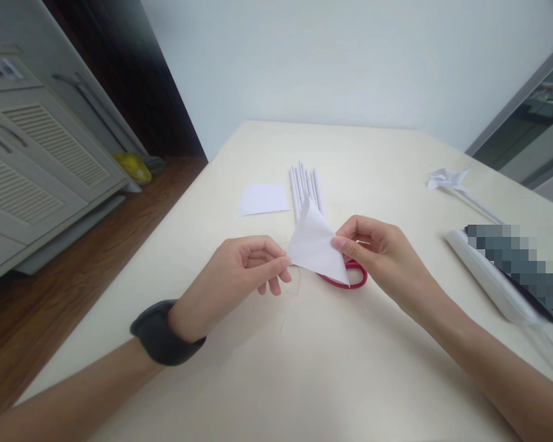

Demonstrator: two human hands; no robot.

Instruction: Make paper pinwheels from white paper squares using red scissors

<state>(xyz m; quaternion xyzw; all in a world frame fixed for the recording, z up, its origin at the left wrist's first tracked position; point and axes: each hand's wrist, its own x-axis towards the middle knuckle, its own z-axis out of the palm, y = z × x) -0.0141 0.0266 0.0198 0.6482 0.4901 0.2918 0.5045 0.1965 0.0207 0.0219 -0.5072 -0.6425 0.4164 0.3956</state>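
Note:
A white sheet folded into a triangle (316, 242) is held just above the cream table (304, 368), between both hands. My left hand (239, 270) pinches its left corner with thumb and forefinger. My right hand (378, 255) pinches its right edge, fingers closed. Red-handled scissors (350, 279) lie on the table under the paper and my right hand, mostly hidden. Several rolled white paper sticks (305, 187) lie side by side just beyond the paper.
A flat white paper square (264, 198) lies at the left of the sticks. A folded paper shape on a stick (447, 179) rests at the far right. A white device with a blurred-out top (498, 276) lies by the right edge. Cabinets (32, 153) stand at left.

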